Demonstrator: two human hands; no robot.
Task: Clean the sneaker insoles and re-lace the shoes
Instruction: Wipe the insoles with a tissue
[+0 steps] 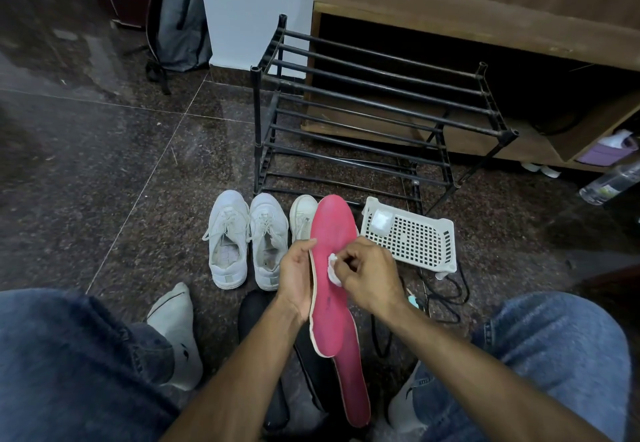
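My left hand (294, 278) holds a pink insole (330, 230) by its left edge, tilted up over the floor. My right hand (367, 277) pinches a small white wipe (333, 268) against the insole's middle. A second pink insole (353, 389) lies below, partly under the first. A pair of white laced sneakers (244, 239) stands on the floor to the left. Another white sneaker (302, 216) shows only its toe behind the held insole. Dark shoes (273, 355) lie under my forearms, mostly hidden.
A white perforated basket (415, 237) with a wipe packet in it sits to the right. A black shoe rack (363, 122) stands behind. Black laces or cord (446, 292) lie near the basket. My knees in jeans frame both sides. A bottle (609, 185) lies at far right.
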